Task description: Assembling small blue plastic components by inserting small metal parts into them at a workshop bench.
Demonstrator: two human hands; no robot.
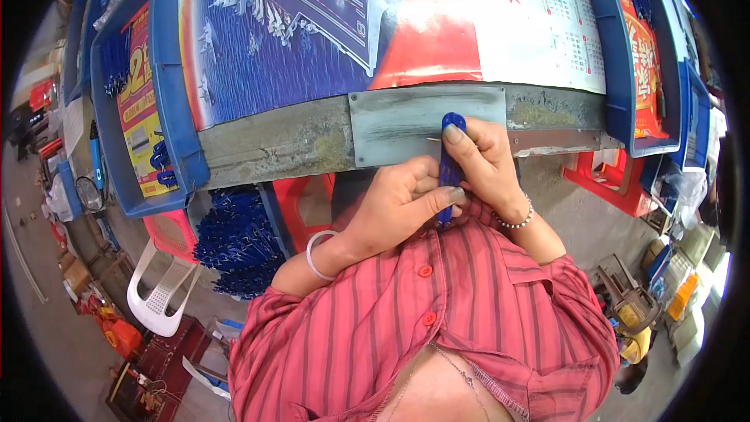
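Red striped shirt (437, 320) nearest; left hand (394, 207) and right hand (480, 164), grips both clenched on narrow blue plastic piece (451, 158) over grey metal plate (406, 121) at tabletop (281, 141) edge, apparently mid-assembly; needs steady alignment next.

My left hand (398, 203) and right hand (484, 160) meet in front of my chest, both on one plastic piece (450, 158) that stands upright between them, just before the edge of the worktop (289, 141). A metal plate (406, 121) lies on that edge, right behind my hands. A printed sheet (375, 23) covers the worktop beyond the plate. A tray (168, 86) sits at the left end of the worktop, another tray (617, 47) at the right end. Below the left tray, a heap of plastic pieces (238, 242) lies in a crate, with a chair (160, 297) on the floor further left.
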